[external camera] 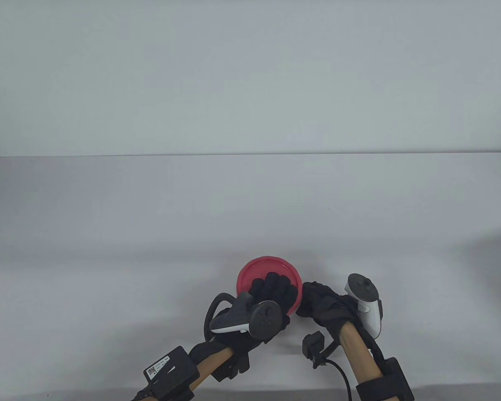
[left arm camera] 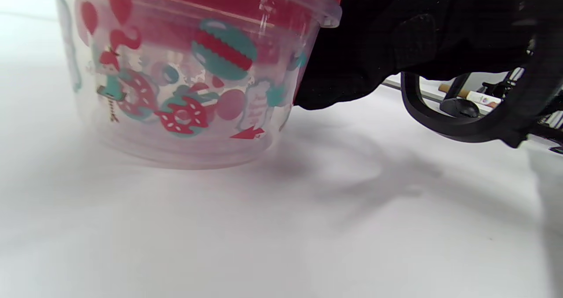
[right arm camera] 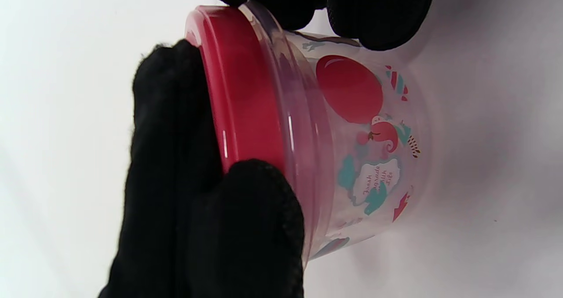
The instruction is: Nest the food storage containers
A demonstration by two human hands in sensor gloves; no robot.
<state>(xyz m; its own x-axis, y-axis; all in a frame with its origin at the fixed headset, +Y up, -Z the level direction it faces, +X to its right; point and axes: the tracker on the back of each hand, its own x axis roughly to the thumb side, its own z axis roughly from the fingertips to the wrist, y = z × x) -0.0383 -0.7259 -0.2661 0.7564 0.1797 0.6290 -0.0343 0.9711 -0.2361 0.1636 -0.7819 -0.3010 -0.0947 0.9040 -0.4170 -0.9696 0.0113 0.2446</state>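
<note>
Black-gloved, the left hand point(external camera: 271, 292) is spread over the red lid point(external camera: 267, 267), its grip closed around the rim; the right hand point(external camera: 321, 303) holds the container point(right arm camera: 365, 148) wall. Standing on the counter point(external camera: 108, 250), it likely awaits lid removal.

A plain white, matte table point(external camera: 250, 217) is stretching across the whole width of the table view, its far edge meeting a pale grey wall. Near its front edge, roughly at the middle, a round clear plastic food container printed with red and teal balloons and doughnuts point(left arm camera: 184, 91) is standing upright on the surface, closed by a round red plastic lid point(external camera: 262, 271). Soft grey shadows are falling on the tabletop just beside the container.
</note>
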